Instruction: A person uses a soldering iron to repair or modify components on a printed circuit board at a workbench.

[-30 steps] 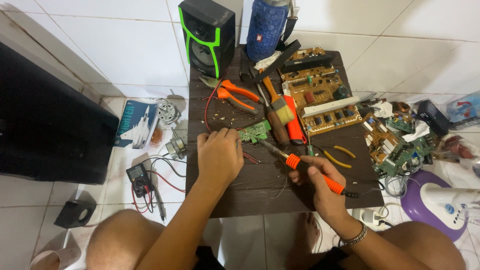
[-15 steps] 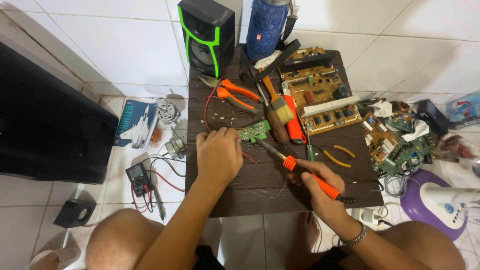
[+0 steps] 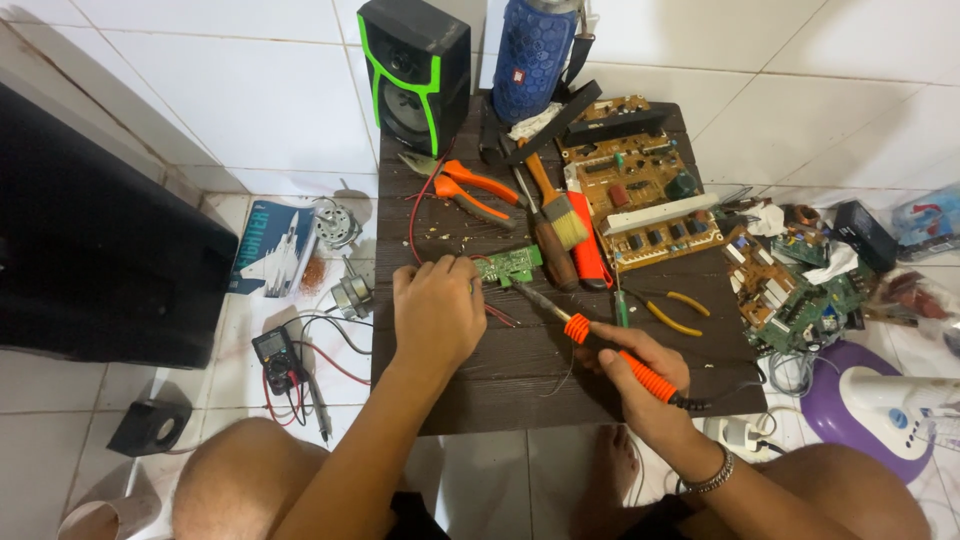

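My left hand rests palm down on the dark wooden board at the centre of the frame. Its fingers are curled down over the left end of the small green circuit board, pinning it to the wood; the rest of the circuit board projects to the upper right of my fingertips.

My right hand, at lower right of centre, is closed around the orange handle of the soldering iron. The iron runs diagonally up and to the left. Its metal tip meets the lower edge of the green circuit board, just right of my left fingers.

Above the circuit board lie orange-handled pliers and a paintbrush. A large tan circuit board occupies the upper right of the wooden board. A black and green speaker stands at the top. A multimeter lies on the tiled floor at left.
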